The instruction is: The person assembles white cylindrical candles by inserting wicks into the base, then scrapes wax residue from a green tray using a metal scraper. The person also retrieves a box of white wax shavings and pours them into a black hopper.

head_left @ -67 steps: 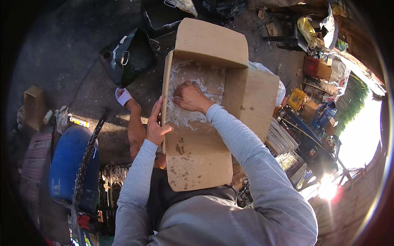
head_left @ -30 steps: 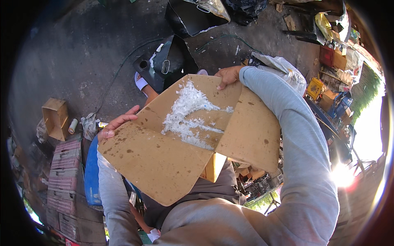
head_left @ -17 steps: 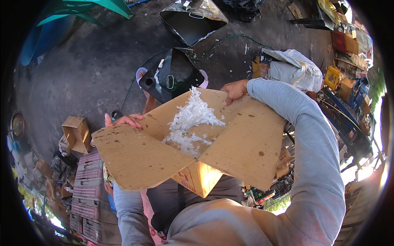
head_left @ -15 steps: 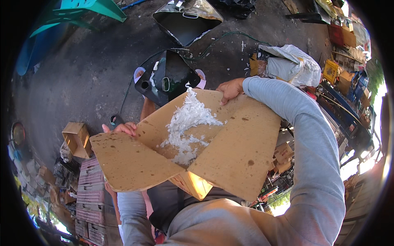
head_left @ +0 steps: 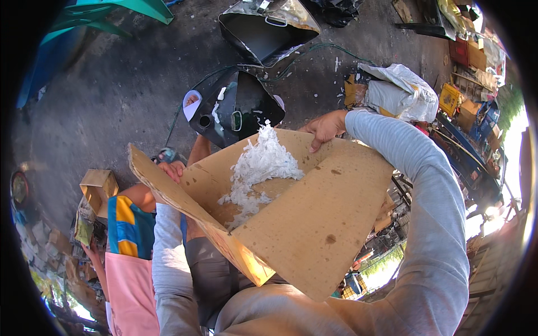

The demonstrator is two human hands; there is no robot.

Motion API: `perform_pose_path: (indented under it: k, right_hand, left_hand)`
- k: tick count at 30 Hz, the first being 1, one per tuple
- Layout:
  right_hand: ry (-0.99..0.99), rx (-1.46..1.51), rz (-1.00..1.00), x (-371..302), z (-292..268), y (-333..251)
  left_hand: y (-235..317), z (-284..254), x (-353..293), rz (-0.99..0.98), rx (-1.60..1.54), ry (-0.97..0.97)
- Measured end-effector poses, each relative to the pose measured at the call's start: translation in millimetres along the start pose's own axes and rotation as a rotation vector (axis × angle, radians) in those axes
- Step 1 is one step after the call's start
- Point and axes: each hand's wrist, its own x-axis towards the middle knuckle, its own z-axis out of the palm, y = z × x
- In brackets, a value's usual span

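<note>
A spotted brown cardboard box point(head_left: 314, 210), its flaps spread, is held tilted in front of me. White shreds, like flakes of plastic or paper point(head_left: 263, 162), are heaped toward its far side. My right hand point(head_left: 328, 130) grips the far right rim, thumb on the inside. My left hand point(head_left: 172, 170) is closed on the left rim, partly hidden behind a raised flap. Just beyond the box, a dark metal can point(head_left: 244, 103) with a handle and a round hole lies between my feet, with white bits on it. How far the box sits above the can I cannot tell.
Another dark can with a wide opening point(head_left: 269, 36) lies farther off. A co-worker in a pink garment point(head_left: 129, 285) is close on my left. White sacking point(head_left: 400, 92), a green hose point(head_left: 330, 47), a small carton point(head_left: 100, 187) and a green plastic chair point(head_left: 140, 8) are around.
The left flap has swung upright and the box has turned slightly. The shreds have shifted into a taller heap near the far wall. The co-worker's sleeve and pink garment have come into view.
</note>
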Motion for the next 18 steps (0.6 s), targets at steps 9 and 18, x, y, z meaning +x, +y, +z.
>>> perform_pose_path:
  k: [9,18]
  right_hand:
    - [0.077,0.675,-0.479,-75,45,40]
    - [1.095,0.535,-0.917,-52,125,35]
  left_hand:
    - [-21,-7,-17,0.202,-0.06,0.113]
    - [-5,46,-8,-0.22,0.238,0.856]
